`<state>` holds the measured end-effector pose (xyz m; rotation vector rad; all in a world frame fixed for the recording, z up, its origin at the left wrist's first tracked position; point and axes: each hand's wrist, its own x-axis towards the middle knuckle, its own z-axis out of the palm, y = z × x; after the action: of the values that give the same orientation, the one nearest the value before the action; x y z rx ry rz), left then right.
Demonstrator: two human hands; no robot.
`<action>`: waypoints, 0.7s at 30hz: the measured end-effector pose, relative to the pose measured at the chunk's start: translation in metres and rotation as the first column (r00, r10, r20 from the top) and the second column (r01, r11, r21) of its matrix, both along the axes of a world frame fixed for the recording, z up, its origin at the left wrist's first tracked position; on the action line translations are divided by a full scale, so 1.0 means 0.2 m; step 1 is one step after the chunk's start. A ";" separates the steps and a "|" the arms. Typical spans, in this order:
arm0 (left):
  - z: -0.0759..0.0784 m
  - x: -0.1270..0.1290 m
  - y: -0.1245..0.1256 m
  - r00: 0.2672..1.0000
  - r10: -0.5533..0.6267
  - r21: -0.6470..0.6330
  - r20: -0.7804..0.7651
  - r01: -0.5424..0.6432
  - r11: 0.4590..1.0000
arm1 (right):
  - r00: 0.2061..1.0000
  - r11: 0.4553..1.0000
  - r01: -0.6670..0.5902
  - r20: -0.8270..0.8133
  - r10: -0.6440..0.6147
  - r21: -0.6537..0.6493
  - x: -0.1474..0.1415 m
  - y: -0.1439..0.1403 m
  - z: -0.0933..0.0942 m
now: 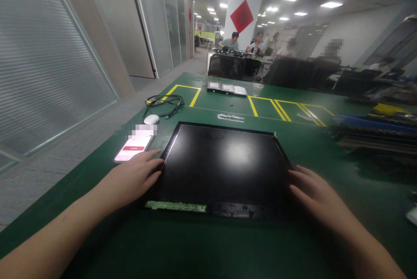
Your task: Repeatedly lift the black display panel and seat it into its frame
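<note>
A black LCD screen panel (202, 162) lies face up on the green table, with a bright glare spot on its surface. Along its near edge runs a narrow green circuit board (176, 206). My left hand (138, 175) is at the panel's left edge, fingers stretched out and apart, fingertips touching the frame. On the opposite side, the fingertips of my right hand (314, 190) meet the right edge, its fingers also extended. Neither hand wraps around the panel. A phone with a lit screen (132, 148) rests just beyond my left hand.
A white round object (151, 119) and a coiled black cable (164, 104) lie at the back left. Several hard drives (227, 88) sit near the far edge, among yellow tape outlines. Blurred stacked parts (374, 129) occupy the right. People sit at tables farther back.
</note>
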<state>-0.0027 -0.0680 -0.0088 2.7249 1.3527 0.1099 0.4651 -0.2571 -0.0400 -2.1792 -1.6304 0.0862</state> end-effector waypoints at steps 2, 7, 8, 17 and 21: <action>0.00 0.01 -0.01 1.000 0.010 -0.014 -0.026 -0.011 1.000 | 1.000 0.999 0.030 0.006 -0.030 -0.043 0.02 0.00 -0.02; 0.03 0.06 -0.05 0.997 0.038 -0.043 -0.065 -0.041 0.998 | 0.998 0.988 0.063 0.012 -0.062 -0.141 0.05 0.00 -0.07; 0.03 0.06 -0.06 0.997 0.042 -0.045 -0.070 -0.046 0.998 | 0.998 0.987 0.064 0.017 -0.062 -0.147 0.06 0.00 -0.08; 0.00 0.08 -0.04 0.998 0.035 -0.022 -0.047 -0.036 0.999 | 0.996 0.989 -0.002 0.082 0.015 -0.148 0.12 -0.01 -0.16; 0.01 0.09 -0.03 0.999 0.038 -0.028 -0.015 -0.039 0.999 | 0.996 0.991 -0.013 0.089 0.025 -0.132 0.14 0.00 -0.16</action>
<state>0.0159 -0.0743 -0.0060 2.6823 1.3999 0.0733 0.4931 -0.2579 -0.0730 -2.2964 -1.7398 0.1046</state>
